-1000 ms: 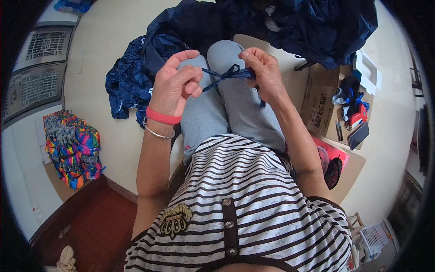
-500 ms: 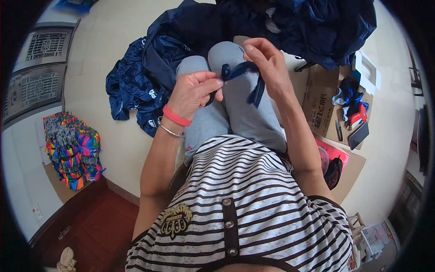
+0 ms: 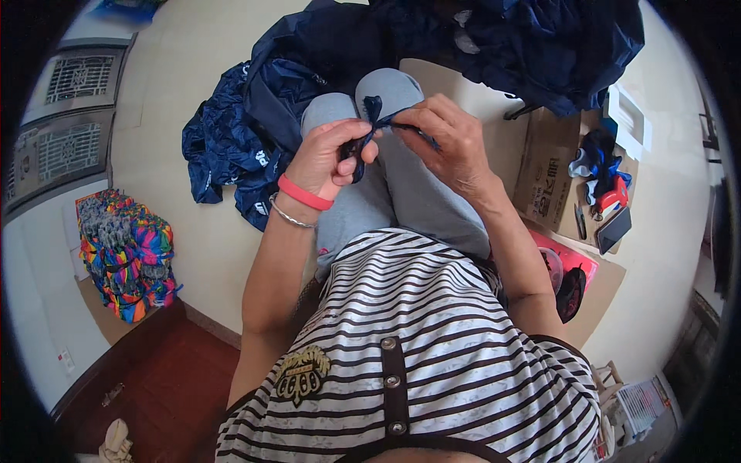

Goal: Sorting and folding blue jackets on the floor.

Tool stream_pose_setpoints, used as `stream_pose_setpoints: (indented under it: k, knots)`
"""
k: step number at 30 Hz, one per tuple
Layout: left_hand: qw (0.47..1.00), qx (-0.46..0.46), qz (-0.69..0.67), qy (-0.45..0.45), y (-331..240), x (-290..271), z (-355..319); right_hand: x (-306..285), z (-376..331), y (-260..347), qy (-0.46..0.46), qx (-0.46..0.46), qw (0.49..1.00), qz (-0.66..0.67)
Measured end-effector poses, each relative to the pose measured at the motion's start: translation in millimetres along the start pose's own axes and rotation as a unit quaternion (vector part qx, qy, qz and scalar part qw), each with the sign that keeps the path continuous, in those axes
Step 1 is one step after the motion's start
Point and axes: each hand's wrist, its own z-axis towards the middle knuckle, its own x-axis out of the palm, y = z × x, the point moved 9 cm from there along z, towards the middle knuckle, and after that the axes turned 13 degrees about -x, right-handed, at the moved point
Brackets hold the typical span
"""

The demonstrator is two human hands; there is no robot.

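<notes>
Navy cord (image 3: 369,122): a thin dark-blue fabric cord, pinched between both hands above the seated person's knees; 1 short end stands up between the hands, another hangs toward the lap.
Left hand (image 3: 328,158): closed on the cord, thumb and fingertips pressed together over its lower part; a coral wristband (image 3: 304,193) and a thin metal bangle (image 3: 289,215) sit on the wrist.
Right hand (image 3: 448,139): closed on the cord from the other side, fingers curled, almost touching the left hand.
Hands together: both clamped on the same short stretch of cord, with only a little slack between them.
Knees (image 3: 390,89): in grey trousers, directly beneath the cord.
Navy garments (image 3: 255,116): crumpled dark-blue fabric on the pale floor beyond and to the left of the knees; I cannot tell whether the cord runs into them.
Cardboard sheets (image 3: 544,181): flat on the floor to the right, carrying small tools and a dark phone-like slab (image 3: 614,229).
Risk 1: the short upper end looks liable to slip from the pinch if either hand eases.
Risk 2: a sharp pull apart may jam a knot too tight.
Risk 3: the hanging end may catch under the left thumb and tangle.
</notes>
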Motion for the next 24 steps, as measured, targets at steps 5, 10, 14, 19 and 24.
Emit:
stream_pose_setpoints:
  k: [5,10,14,19,24]
  knots:
    - [0.998,-0.033,-0.038,0.032,10,3,5,6,-10,-13,-0.016,0.095,0.988,0.119]
    - [0.999,-0.037,-0.023,0.016,17,11,13,19,-12,-14,-0.031,0.074,0.969,0.234]
    - [1.000,-0.006,0.003,-0.014,17,5,13,12,-6,-8,-0.050,0.023,0.982,0.180]
    - [1.000,-0.007,0.013,-0.026,14,0,9,22,-7,-9,0.055,0.069,0.983,0.161]
    - [1.000,0.001,0.026,-0.015,11,1,12,15,0,-8,0.019,0.068,0.989,0.129]
